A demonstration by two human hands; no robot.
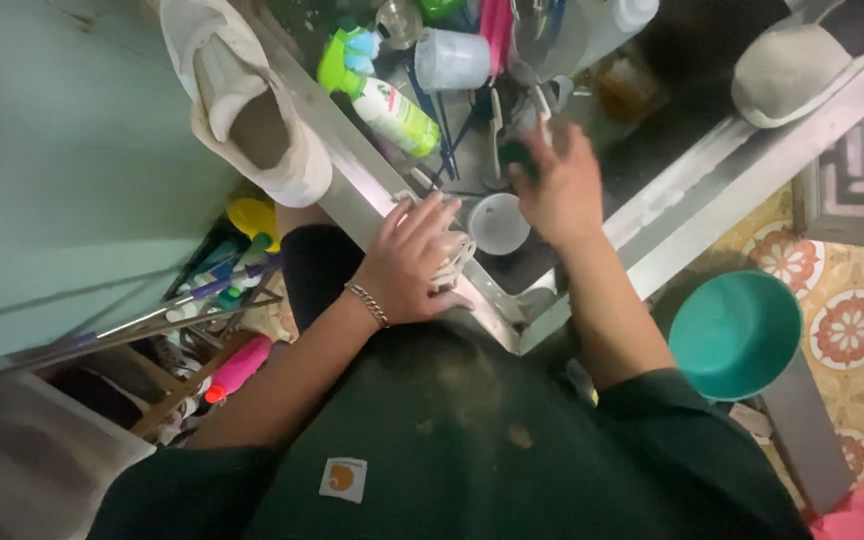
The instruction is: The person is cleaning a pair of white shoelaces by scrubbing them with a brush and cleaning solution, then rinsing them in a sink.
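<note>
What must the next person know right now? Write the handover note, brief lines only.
Left hand: fingers laid over a white laced item at the sink rim; grip unclear.
Right hand: over the sink, closed on a dark green pad, blurred.
In the sink: a white cup, a green spray bottle and crowded utensils.
Near white shoe lies on the rim, far shoe on the far edge.
Teal basin stands on the floor.
Done: cannot tell whether either shoe is washed.
Left: the laced item under the left hand is in work.
</note>
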